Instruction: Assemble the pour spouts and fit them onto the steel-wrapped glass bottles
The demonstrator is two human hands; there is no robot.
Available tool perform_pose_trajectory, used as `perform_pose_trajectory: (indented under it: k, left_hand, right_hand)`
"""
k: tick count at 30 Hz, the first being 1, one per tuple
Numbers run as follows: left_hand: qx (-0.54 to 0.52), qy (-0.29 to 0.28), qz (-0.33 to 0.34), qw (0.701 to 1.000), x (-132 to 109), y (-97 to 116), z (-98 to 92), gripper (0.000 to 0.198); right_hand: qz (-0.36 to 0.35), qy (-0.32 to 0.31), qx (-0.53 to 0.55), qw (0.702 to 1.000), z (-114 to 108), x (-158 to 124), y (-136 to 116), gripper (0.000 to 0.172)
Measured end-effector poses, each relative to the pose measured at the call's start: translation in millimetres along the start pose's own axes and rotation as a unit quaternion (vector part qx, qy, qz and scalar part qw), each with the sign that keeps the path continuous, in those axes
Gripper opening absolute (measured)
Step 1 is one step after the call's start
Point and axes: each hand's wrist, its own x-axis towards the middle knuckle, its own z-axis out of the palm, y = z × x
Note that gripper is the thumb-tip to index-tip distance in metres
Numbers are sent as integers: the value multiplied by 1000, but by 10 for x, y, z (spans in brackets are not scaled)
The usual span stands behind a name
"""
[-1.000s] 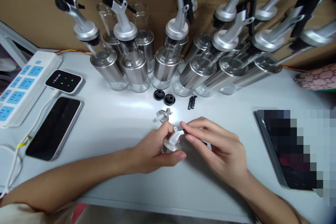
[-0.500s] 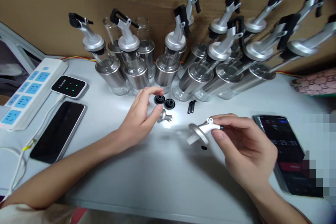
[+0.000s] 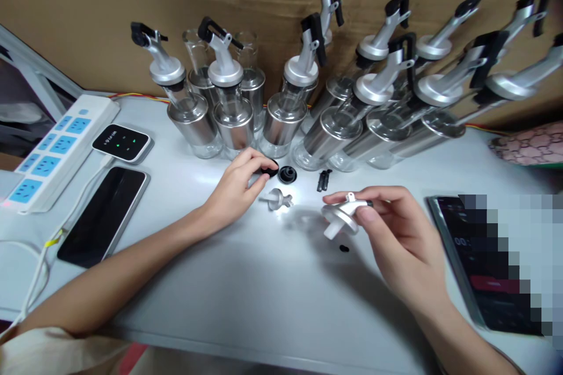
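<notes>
My right hand (image 3: 396,234) holds a silver pourer spout cap (image 3: 341,217) above the white table (image 3: 264,293), fingers pinched on its spout end. My left hand (image 3: 240,187) reaches to the table's middle, its fingertips closed on a black rubber ring (image 3: 269,171). A second black ring (image 3: 287,174) lies just right of it. A loose silver spout piece (image 3: 277,199) lies below my left fingers. A small black bit (image 3: 343,248) rests on the table under the cap, and a black lever clip (image 3: 323,180) lies further back.
Several steel-and-glass dispenser bottles (image 3: 233,111) with silver spouts stand along the cardboard back wall. At the left lie a white power strip (image 3: 57,146), a small WiFi device (image 3: 122,143) and a dark phone (image 3: 105,211). Another phone (image 3: 488,258) lies at the right.
My hands came apart: the right one carried the spout cap to the right, and the left one reached back and closed on a black ring. The camera tilted slightly.
</notes>
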Motion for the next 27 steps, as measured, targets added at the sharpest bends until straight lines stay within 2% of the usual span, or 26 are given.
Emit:
perform_pose_trajectory:
  k: [3, 5, 8, 10, 12, 14, 16, 18, 21, 25, 27]
  left_hand:
    - [-9, 18, -10, 1000, -8, -20, 8, 16]
    - [-13, 22, -9, 1000, -13, -45, 21, 14]
    - [-37, 39, 2, 999, -2, -79, 35, 11]
    - [-73, 78, 21, 994, 3, -51, 40, 9]
    - [-123, 122, 41, 984, -23, 47, 57, 10]
    - [-182, 136, 41, 973, -108, 203, 105, 14]
    - [-257, 101, 5, 961, -247, 364, 192, 14]
    - [-331, 48, -11, 942, -402, 472, 301, 11]
    - [-391, -4, -16, 920, -563, 488, 441, 13]
    - [-398, -13, -42, 916, -600, 404, 498, 12]
    - [-385, -5, -20, 923, -590, 388, 487, 13]
  right_hand:
    - [74, -92, 64, 991, -7, 33, 8, 15]
    - [98, -106, 70, 987, -13, 47, 14, 17]
    - [92, -81, 80, 989, -12, 57, 10, 20]
    - [70, -50, 100, 991, -6, 55, -4, 20]
    - [45, -19, 118, 992, 2, 43, -22, 17]
    - [11, 11, 127, 992, 9, 19, -37, 9]
    - [-29, 38, 123, 991, 10, -12, -44, 3]
    - [-60, 67, 109, 990, 4, -37, -42, 6]
    - [-67, 92, 89, 989, -13, -45, -26, 9]
    - [-71, 86, 96, 989, -17, -8, 0, 15]
    - [-76, 70, 86, 991, -8, 10, 5, 15]
